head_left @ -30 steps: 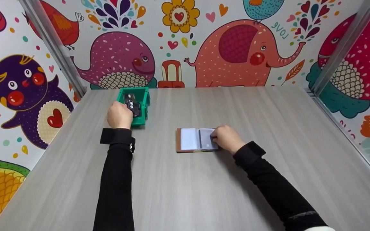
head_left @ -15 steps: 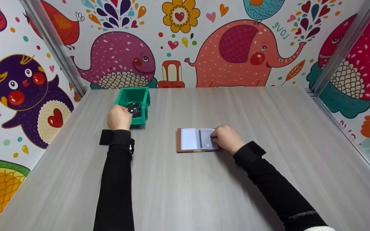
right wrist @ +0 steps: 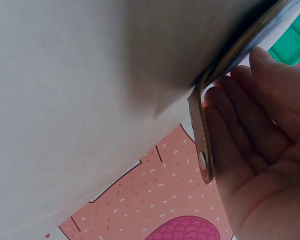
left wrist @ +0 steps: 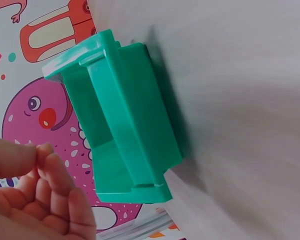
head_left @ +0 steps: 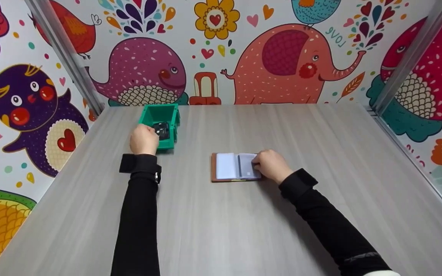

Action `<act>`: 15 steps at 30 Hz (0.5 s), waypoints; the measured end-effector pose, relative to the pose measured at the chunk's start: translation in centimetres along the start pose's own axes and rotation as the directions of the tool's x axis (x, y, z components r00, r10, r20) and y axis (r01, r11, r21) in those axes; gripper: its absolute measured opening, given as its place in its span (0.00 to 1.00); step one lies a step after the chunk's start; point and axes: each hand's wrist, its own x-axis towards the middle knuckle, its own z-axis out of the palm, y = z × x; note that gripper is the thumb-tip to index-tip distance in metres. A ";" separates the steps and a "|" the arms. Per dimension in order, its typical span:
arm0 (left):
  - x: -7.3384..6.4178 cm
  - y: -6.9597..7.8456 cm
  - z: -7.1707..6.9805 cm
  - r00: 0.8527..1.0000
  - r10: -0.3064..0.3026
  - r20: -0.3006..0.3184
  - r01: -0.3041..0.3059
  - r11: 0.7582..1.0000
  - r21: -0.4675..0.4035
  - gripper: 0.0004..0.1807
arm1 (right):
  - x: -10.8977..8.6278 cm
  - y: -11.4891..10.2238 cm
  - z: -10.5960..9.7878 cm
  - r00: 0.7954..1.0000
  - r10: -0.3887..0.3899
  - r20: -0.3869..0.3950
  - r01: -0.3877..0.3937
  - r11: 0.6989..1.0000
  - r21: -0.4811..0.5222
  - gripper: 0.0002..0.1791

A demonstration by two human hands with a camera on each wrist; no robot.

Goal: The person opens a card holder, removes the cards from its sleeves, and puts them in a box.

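A brown card holder (head_left: 213, 168) lies spread on the table with its pale plastic sleeves (head_left: 225, 166) facing up. My right hand (head_left: 271, 165) pinches its right edge, thumb on the sleeve. In the right wrist view a tan strap with a snap (right wrist: 201, 145) hangs beside the fingers. At the near left of a green bin (head_left: 167, 145) is my left hand (head_left: 144, 140), thumb and index fingertips together and the other fingers curled. Nothing shows between them in the left wrist view. Black cards (head_left: 161, 131) lie inside the bin, partly hidden by that hand.
The pale wood-grain table (head_left: 205, 222) runs back to a wall (head_left: 213, 53) with printed cartoon animals. Metal posts (head_left: 67, 53) stand at the back corners, and a side panel (head_left: 33, 115) rises on the left.
A black card marked VIP, upright beside my left hand one second ago, now lies down in the bin. The left hand has shifted only slightly; the right hand has stayed on the card holder.
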 end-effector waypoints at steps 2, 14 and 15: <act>0.0 0.0 0.0 1.000 0.003 0.001 -0.003 1.000 0.000 0.13 | 0.0 0.0 0.0 1.000 0.007 0.002 -0.007 1.000 0.002 0.04; -0.3 0.0 0.1 1.000 0.018 0.010 -0.018 1.000 0.010 0.13 | -0.1 -0.2 -0.1 0.999 0.036 0.010 -0.035 0.999 -0.009 0.04; -0.3 0.0 0.1 1.000 0.025 0.015 -0.025 1.000 0.013 0.13 | -0.1 -0.2 -0.1 0.999 0.037 0.012 -0.037 0.999 -0.008 0.04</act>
